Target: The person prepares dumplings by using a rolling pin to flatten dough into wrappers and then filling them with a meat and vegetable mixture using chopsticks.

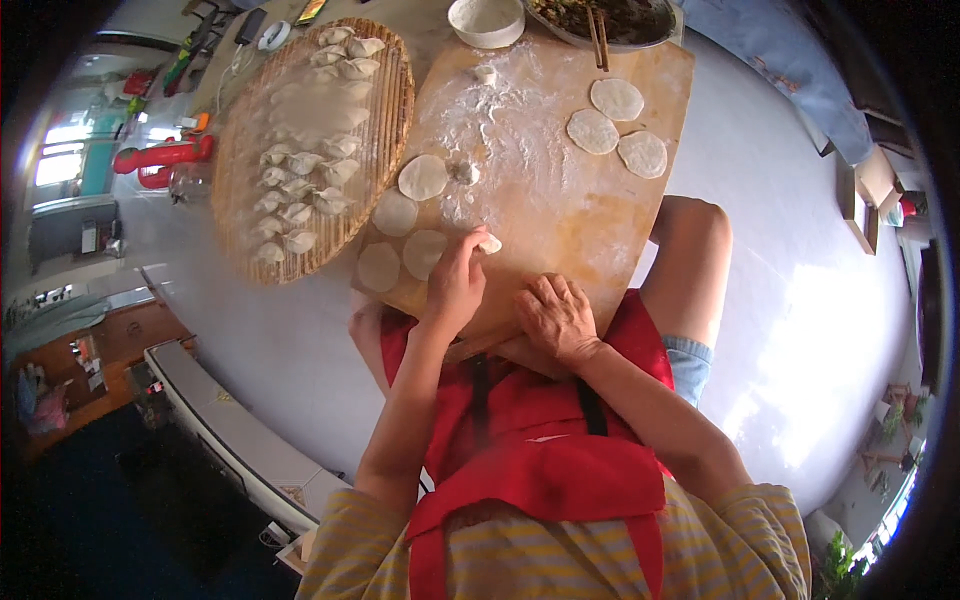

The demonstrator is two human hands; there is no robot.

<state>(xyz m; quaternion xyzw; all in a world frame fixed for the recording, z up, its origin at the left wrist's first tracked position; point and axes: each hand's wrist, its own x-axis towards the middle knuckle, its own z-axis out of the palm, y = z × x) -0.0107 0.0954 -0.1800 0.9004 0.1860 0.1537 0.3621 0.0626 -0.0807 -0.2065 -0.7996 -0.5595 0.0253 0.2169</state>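
My left hand (456,281) pinches a small pale piece of dough (490,244) between thumb and fingers, just above a floured wooden board (540,217). To its right, my right hand (556,315) lies palm down with bent fingers at the board's near edge. Whatever may be under that palm is hidden. Several round dough wrappers (422,178) lie along the left side of the board, close to my left hand. Three more wrappers (616,100) are grouped at the far right. A lump of dough (465,173) and a smaller one (486,74) sit in the flour.
Left of the board, a round slatted tray (394,90) carries rows of folded dumplings (303,163). A white bowl (487,22) stands beyond the board. Beside it, chopsticks (598,41) rest across a metal bowl (652,34) of dark filling. My knees flank the board.
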